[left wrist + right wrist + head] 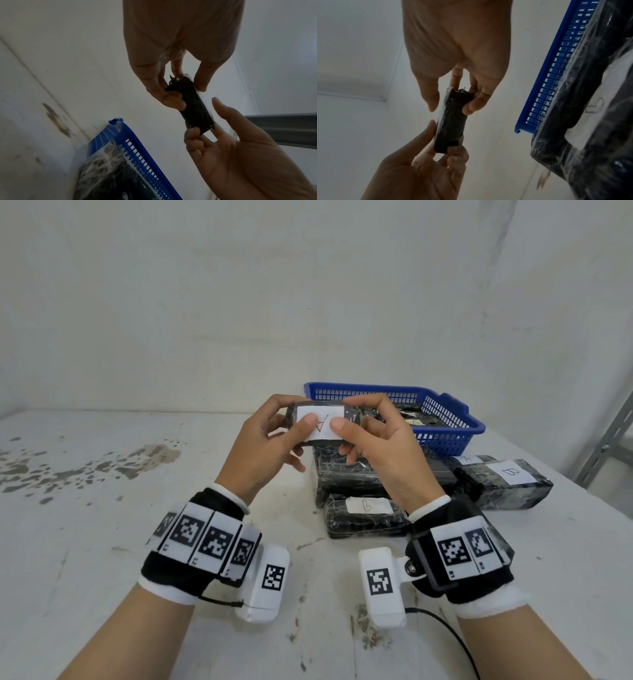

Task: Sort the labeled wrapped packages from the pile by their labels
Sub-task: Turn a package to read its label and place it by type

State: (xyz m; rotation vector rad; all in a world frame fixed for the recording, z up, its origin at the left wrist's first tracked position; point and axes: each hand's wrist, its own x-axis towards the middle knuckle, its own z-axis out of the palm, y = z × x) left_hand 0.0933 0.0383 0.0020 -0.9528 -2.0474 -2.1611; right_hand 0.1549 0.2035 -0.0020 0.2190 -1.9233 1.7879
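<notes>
A small black wrapped package (pixel 320 440) with a white label marked A is held up over the table between both hands. My left hand (pixel 295 419) pinches its left end, thumb on the label. My right hand (pixel 352 419) pinches its right end, thumb also on the label. The left wrist view shows the left hand (pixel 186 92) gripping one end of the package (pixel 193 108). The right wrist view shows the right hand (pixel 452 104) gripping the other end of the package (pixel 450 125). Below lies the pile (pixel 346 474), with a B package (pixel 366 517) in front.
A blue basket (pixel 448 414) stands behind the hands with wrapped packages inside. A larger B package (pixel 507 482) and an A label (pixel 468 459) lie at the right. A grey metal bracket (pixel 603 446) rises at the table's right edge. The table's left half is stained white surface.
</notes>
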